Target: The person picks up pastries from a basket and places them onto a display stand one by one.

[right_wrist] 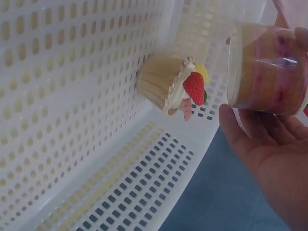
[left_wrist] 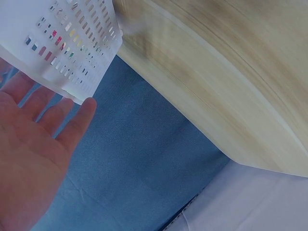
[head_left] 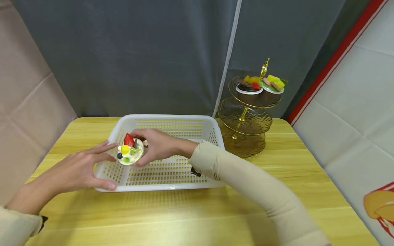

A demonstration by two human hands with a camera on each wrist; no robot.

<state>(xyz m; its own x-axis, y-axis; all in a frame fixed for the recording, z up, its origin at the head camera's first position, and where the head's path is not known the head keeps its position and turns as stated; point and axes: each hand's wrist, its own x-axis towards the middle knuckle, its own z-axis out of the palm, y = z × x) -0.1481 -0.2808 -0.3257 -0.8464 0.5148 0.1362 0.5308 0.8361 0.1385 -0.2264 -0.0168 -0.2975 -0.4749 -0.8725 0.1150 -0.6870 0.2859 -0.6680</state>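
In the head view my right hand [head_left: 157,145] grips a clear cup of layered cake [head_left: 131,152], topped with cream, strawberry and other fruit, above the left part of a white perforated basket [head_left: 172,187]. The cup's pink and brown layers show in the right wrist view, with the fingers of my right hand [right_wrist: 274,159] around it. My left hand [head_left: 80,167] is at the basket's left end, its fingers spread and its thumb at the front rim. A cupcake [right_wrist: 161,82] in a tan pleated wrapper, with cream and a strawberry, lies tilted inside the basket, mostly hidden in the head view.
A gold-trimmed three-tier stand [head_left: 244,124] is right of the basket. On its top tier sit a dark cupcake [head_left: 248,94] and a green-topped cupcake [head_left: 272,87]. Behind the wooden table [head_left: 172,218] hangs a grey curtain [head_left: 138,61]; pale panels flank both sides.
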